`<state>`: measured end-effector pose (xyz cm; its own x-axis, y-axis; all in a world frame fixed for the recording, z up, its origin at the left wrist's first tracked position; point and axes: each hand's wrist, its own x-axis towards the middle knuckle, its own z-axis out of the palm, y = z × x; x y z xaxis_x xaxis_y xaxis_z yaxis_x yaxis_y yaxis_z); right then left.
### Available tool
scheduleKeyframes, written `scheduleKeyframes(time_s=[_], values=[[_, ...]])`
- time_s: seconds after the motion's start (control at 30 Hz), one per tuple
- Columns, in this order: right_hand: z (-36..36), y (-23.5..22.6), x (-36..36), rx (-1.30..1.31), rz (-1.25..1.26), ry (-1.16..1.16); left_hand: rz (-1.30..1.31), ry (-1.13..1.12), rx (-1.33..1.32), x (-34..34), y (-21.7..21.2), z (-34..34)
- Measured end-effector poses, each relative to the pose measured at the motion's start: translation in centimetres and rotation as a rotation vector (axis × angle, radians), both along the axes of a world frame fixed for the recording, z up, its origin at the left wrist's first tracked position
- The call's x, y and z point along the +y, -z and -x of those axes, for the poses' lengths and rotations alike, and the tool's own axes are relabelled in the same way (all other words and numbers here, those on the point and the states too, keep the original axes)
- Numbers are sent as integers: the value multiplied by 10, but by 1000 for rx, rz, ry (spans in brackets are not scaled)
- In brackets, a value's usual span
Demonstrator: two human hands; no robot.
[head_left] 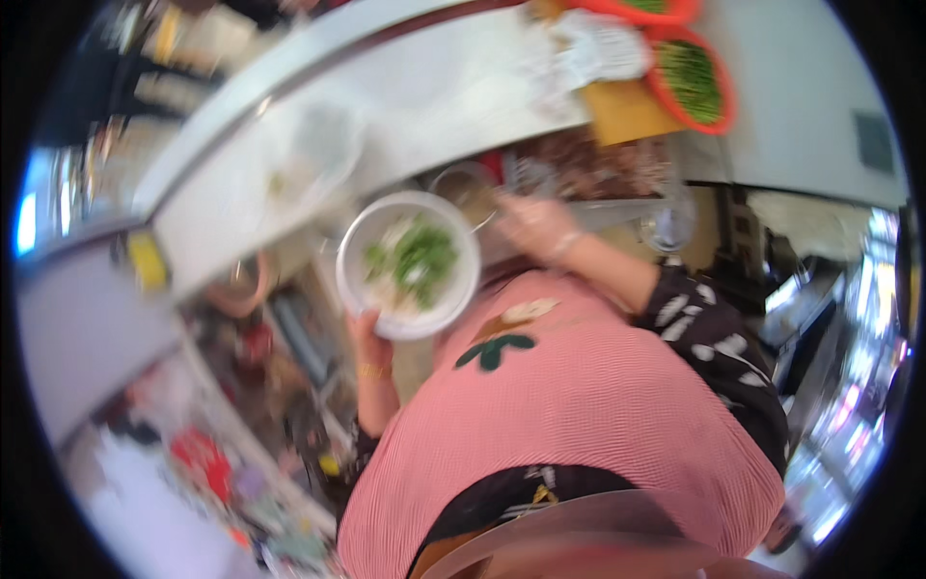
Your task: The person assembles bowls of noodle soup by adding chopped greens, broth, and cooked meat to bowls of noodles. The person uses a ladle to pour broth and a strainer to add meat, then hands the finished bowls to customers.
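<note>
My left hand [369, 331] holds a white bowl [359, 253] from below, against my pink apron. White noodles and chopped green herbs lie in the bowl. My right hand [533, 225] is closed around a thin metal utensil handle [485, 220] that reaches toward a small round metal pot [461, 185] just beyond the bowl. The picture is motion-blurred, so the end of the utensil is unclear.
A long white counter [424, 96] runs across the top. At the upper right, red baskets of greens [693, 82] sit beside a yellow board [627, 111]. A tray of dark brown food [598, 164] is near my right hand. Cluttered shelves lie at the lower left.
</note>
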<state>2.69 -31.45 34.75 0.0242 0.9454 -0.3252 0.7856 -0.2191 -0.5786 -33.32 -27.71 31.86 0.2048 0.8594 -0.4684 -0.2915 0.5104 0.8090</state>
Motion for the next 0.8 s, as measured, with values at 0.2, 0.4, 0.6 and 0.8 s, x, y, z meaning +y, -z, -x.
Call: scheduleKeyframes(time_s=[0.2, 0.4, 0.6, 0.8], values=[[-127, -24, -29, 80, -676, 205, -80, 28, -12, -37, -29, -59], [-311, -44, -6, -153, -67, 747, 29, 121, -163, -68, -19, -172], [-369, 14, 22, -285, -99, 480, 100, 208, -235, -90, -16, -248], [-320, 7, 37, -194, -216, 395, 225, 304, -42, -78, -19, -250]])
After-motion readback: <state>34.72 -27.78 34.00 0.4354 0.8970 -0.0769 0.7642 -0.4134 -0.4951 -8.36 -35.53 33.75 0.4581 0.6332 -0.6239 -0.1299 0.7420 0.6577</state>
